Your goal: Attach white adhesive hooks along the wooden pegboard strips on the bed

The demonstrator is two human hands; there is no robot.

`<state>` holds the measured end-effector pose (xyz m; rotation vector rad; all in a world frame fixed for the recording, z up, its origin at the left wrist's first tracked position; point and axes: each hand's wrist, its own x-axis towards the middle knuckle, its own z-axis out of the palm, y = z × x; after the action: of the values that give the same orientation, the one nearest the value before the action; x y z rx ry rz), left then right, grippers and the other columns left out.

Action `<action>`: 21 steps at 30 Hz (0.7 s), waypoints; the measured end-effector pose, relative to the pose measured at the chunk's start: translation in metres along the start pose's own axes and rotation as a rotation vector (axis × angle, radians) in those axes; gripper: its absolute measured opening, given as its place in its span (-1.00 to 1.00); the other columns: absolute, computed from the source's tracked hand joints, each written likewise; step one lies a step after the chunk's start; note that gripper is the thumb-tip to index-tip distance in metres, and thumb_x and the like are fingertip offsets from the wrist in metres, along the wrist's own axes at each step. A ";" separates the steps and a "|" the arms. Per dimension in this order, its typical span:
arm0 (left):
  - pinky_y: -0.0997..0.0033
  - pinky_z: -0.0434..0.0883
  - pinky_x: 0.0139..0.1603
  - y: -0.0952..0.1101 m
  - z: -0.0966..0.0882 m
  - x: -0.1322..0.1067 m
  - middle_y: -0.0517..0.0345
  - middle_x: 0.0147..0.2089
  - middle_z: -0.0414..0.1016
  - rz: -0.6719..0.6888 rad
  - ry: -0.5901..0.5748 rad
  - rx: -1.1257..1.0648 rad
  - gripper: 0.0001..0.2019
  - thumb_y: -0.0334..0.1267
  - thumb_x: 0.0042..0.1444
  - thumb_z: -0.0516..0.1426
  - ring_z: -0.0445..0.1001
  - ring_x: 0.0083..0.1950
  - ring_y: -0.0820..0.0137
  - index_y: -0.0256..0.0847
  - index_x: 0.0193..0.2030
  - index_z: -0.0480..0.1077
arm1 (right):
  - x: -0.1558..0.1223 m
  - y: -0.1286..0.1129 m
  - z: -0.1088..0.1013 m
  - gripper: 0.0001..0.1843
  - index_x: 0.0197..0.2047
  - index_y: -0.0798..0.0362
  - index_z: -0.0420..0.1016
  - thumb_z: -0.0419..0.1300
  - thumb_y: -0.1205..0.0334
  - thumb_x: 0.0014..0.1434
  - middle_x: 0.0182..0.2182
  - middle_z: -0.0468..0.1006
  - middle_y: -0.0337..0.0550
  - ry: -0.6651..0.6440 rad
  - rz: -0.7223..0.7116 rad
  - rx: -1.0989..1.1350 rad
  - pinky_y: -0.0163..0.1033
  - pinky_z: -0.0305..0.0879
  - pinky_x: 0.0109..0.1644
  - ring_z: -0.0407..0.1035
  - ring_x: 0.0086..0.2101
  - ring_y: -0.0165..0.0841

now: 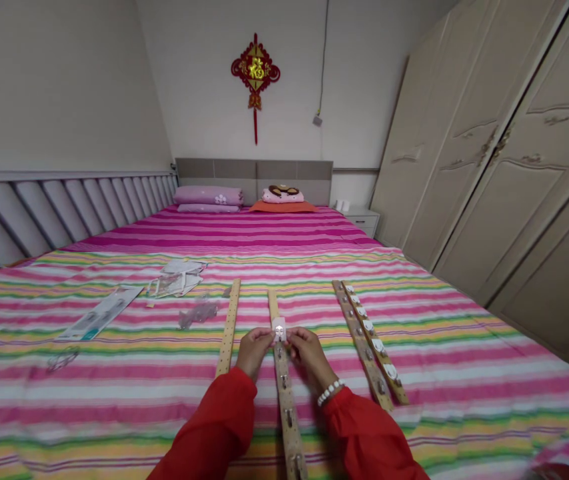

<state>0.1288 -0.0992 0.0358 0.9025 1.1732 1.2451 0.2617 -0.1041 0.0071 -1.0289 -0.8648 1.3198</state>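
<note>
**Items and hold.** Four wooden strips lie flat on the bed, all running from the near edge toward the head. The left strip (229, 327) is bare, showing only a row of holes. The pair of strips (362, 337) to the right lie touching side by side, one carrying a row of white fittings. In my judgement they lie flat and parallel so that none rolls and each stays within reach.

The middle strip (288, 413) sits between the person's forearms and carries several small metal fittings toward its near end. The left hand (253, 350) and right hand (309, 353) meet over it. The fingers of both are closed in a pinch on the small white hook (279, 329), one hand to each side. The hook sits on or just above the strip's top face; contact cannot be confirmed. The two-sided pinch appears meant to keep so small a piece square to the strip. A bead bracelet (330, 391) is on the right wrist.

**Surface and room.** A wardrobe (504, 187) fills the right wall. The bed (114, 387) has a striped sheet, soft but smooth. A padded panel (64, 207) runs along its left edge. The headboard (254, 173) and pillows (208, 197) are at the far end, with a red ornament (255, 72) on the wall above. Toward the left edge lie a flat pack (99, 313), loose papers (177, 280) and a clear bag (198, 313), well apart from the hands.
</note>
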 end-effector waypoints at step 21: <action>0.40 0.33 -0.35 -0.036 -0.001 0.043 0.17 -0.59 0.46 0.087 0.095 0.126 -0.76 -0.13 -0.38 0.28 0.40 -0.48 0.41 -0.26 -0.60 0.44 | 0.037 0.024 -0.002 -0.77 -0.63 0.07 0.41 0.31 0.10 -0.22 -0.70 0.35 -0.33 0.100 -0.081 -0.098 -0.31 0.10 -0.46 0.17 -0.59 -0.45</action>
<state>0.1329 -0.0620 -0.0059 1.0059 1.3114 1.3076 0.2579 -0.0681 -0.0186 -1.1152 -0.8924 1.1580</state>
